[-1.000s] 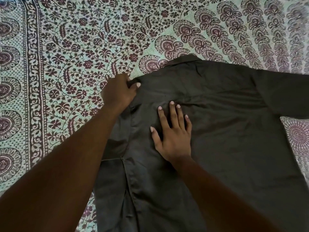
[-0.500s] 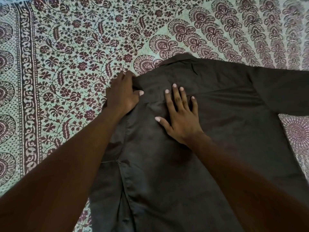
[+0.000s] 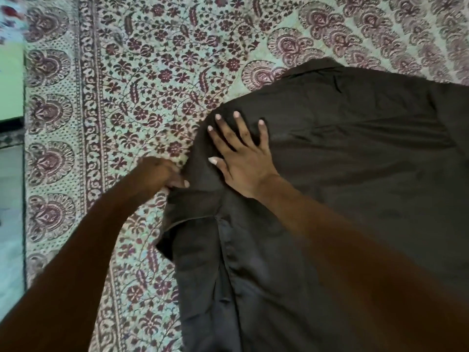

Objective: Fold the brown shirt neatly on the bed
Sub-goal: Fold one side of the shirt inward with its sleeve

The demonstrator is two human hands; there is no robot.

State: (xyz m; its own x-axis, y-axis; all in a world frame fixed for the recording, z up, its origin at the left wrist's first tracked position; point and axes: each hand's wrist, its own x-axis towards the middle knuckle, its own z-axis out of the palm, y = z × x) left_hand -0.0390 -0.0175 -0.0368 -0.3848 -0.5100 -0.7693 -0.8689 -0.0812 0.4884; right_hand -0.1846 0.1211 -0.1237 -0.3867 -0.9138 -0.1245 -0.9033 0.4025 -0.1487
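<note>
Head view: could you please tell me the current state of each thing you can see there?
brown shirt: lies mostly spread out, collar at the far side, left edge bunched, not yet folded into a neat stack.
left hand: grips the shirt's left edge.
right hand: fingers straight and spread, pressing flat on the shirt near its left shoulder.
patterned bedsheet: spread flat under the shirt.
</note>
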